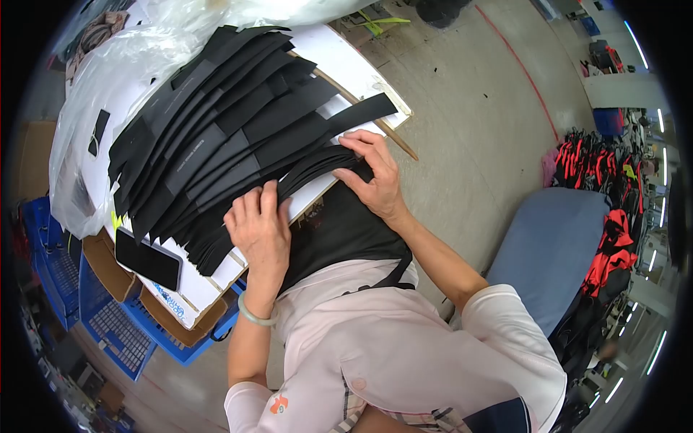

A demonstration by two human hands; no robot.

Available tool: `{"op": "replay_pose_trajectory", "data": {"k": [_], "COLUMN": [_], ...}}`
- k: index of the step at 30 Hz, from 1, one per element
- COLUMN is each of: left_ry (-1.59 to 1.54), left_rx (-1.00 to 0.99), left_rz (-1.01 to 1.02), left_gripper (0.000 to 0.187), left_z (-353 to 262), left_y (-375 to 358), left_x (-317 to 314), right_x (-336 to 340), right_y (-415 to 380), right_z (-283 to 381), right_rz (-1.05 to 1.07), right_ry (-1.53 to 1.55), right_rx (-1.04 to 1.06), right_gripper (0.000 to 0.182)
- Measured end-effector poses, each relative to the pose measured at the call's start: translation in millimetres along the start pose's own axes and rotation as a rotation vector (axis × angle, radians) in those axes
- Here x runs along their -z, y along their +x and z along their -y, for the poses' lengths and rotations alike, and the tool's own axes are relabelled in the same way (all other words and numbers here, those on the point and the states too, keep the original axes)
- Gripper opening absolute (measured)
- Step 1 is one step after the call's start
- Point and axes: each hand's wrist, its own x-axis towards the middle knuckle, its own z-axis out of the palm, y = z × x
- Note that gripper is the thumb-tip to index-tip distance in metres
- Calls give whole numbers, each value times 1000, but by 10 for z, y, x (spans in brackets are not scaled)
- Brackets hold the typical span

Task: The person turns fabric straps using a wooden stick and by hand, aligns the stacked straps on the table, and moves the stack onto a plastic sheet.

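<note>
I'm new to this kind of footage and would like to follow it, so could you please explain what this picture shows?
There is no machine here: one camera, worn on the person's head, looks down past their shirt at two bare hands. On the white work surface lies a wide, overlapping spread of black strips, with a phone at the near left corner and clear plastic along the far left. The right hand pinches one end of a bunch of strips at the near edge. The left hand has its fingers at the bunch's other end; whether they grip it, I cannot tell.
</note>
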Motion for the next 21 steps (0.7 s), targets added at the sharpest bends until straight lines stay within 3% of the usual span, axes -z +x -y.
{"op": "replay_pose_trajectory", "data": {"k": [2,5,8,11,16,21], "left_ry": [2,-46,-57,-93,-114,-145], "left_rx": [6,11,-6,3,11,10], "left_rz": [21,27,45,33,-22,-15], "left_gripper": [39,39,41,42,43,44], "left_z": [103,135,83,30,-14,17], "left_y": [-68,-152,-213,-330,-408,-421], "left_x": [51,96,161,149,151,142], "right_x": [81,296,293,291,237,266], "right_y": [48,345,595,624,594,657], "right_z": [-46,-176,-180,-260,-202,-154], "right_rz": [-126,-250,37,222,257,441], "right_ry": [8,-304,-553,-486,-539,-525], "right_rx": [25,68,169,170,243,254], "right_gripper": [43,39,39,44,50,46]}}
